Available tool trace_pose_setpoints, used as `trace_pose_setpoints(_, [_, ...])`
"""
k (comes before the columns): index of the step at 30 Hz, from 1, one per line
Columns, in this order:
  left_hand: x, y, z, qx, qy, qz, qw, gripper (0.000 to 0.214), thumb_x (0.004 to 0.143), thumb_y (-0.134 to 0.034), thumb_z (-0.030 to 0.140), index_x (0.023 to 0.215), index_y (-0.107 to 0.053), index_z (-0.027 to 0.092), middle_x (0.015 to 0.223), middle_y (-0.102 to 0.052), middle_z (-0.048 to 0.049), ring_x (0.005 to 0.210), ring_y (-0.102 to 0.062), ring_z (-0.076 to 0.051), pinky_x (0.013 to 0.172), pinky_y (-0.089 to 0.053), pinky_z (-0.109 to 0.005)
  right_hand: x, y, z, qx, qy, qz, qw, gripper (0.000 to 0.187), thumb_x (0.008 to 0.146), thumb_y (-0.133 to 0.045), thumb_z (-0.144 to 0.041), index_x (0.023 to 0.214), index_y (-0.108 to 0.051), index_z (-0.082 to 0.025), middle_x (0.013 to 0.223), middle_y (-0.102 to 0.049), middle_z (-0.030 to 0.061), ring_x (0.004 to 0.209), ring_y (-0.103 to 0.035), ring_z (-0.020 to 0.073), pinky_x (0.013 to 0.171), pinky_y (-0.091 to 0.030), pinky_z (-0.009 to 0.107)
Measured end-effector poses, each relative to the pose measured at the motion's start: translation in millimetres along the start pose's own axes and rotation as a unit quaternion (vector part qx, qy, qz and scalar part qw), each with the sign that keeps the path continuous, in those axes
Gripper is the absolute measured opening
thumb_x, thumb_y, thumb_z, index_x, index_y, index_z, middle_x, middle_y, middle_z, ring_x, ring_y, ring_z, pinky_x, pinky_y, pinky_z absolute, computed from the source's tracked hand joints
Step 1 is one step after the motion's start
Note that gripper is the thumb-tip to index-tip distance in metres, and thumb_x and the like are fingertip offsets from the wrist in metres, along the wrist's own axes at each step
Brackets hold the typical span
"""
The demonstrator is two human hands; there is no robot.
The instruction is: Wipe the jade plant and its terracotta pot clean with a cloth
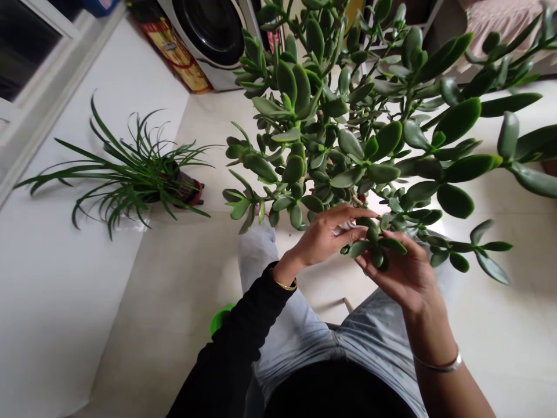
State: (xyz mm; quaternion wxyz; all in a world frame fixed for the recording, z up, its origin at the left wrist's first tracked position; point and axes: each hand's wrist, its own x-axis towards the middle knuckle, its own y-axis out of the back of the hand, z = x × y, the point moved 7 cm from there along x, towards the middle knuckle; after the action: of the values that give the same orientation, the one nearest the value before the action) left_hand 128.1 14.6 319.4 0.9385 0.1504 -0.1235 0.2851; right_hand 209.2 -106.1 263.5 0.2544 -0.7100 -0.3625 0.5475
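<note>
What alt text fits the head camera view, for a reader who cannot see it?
The left hand and right hand touch a sprig of a large jade plant; the left sleeve is black. A grassy potted plant stands on the pale floor beyond, near a washing machine.

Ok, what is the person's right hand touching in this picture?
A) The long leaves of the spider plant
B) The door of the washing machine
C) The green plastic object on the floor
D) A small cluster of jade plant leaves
D: the fingertips of the right hand rest against a small cluster of jade plant leaves.
</note>
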Motion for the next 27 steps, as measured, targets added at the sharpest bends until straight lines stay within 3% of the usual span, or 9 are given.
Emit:
trace_pose_setpoints(10, [3.7,-2.4,3.2,0.054,-0.033,-0.01,0.998,0.015,0.093,-0.072,0.021,0.108,-0.07,0.021,0.105,-0.075,-0.0051,0.095,-0.072,-0.016,0.087,-0.057,-0.029,-2.2,-7.1,1.2,-0.004,0.012,0.009,1.0,0.013,0.075,-0.081,-0.017,0.082,-0.071,-0.023,0.081,-0.08,-0.0033,0.071,-0.072,0.0154,0.071,-0.064,0.032])
trace_pose_setpoints(14, [3.2,0.1,6.7,0.076,-0.056,0.015,0.995,0.012,0.094,-0.073,0.027,0.103,-0.072,0.02,0.098,-0.077,-0.0051,0.09,-0.073,-0.016,0.085,-0.058,-0.029,-2.4,-4.1,1.9,-0.008,0.018,0.016,1.0,0.012,0.075,-0.081,-0.018,0.08,-0.072,-0.023,0.084,-0.08,-0.0033,0.075,-0.072,0.0157,0.075,-0.064,0.033])
trace_pose_setpoints(19, [3.1,4.0,2.0,0.047,-0.008,0.048,0.998,0.021,0.096,-0.07,0.041,0.097,-0.075,0.021,0.093,-0.078,-0.0045,0.084,-0.073,-0.016,0.076,-0.058,-0.028,-2.3,2.0,3.3,-0.004,0.007,0.058,0.998,0.017,0.072,-0.083,-0.016,0.082,-0.072,-0.023,0.085,-0.08,-0.0028,0.077,-0.072,0.0155,0.072,-0.063,0.031])
trace_pose_setpoints(22, [0.1,4.7,-6.9,-0.024,0.048,0.068,0.996,0.028,0.099,-0.064,0.047,0.105,-0.074,0.021,0.094,-0.077,-0.0036,0.074,-0.069,-0.013,0.07,-0.056,-0.027,-2.3,3.0,3.1,-0.015,0.004,0.062,0.998,0.018,0.07,-0.084,-0.017,0.082,-0.072,-0.022,0.089,-0.08,-0.0008,0.074,-0.071,0.0155,0.07,-0.065,0.033])
trace_pose_setpoints(25, [-5.9,9.5,-19.7,-0.084,0.099,0.143,0.981,0.031,0.099,-0.063,0.051,0.104,-0.067,0.021,0.09,-0.072,-0.0007,0.065,-0.062,-0.009,0.062,-0.052,-0.024,-2.0,2.8,3.2,-0.023,0.003,0.048,0.999,0.016,0.072,-0.083,-0.019,0.083,-0.072,-0.022,0.091,-0.08,0.0003,0.07,-0.069,0.015,0.07,-0.065,0.033])
trace_pose_setpoints(27, [-8.3,11.1,-25.3,-0.072,0.117,0.185,0.973,0.031,0.095,-0.068,0.051,0.095,-0.063,0.02,0.086,-0.068,0.0009,0.069,-0.062,-0.01,0.066,-0.053,-0.024,-1.7,2.6,3.2,-0.025,0.003,0.042,0.999,0.015,0.073,-0.082,-0.019,0.084,-0.073,-0.022,0.093,-0.081,0.0009,0.071,-0.069,0.0148,0.071,-0.065,0.032])
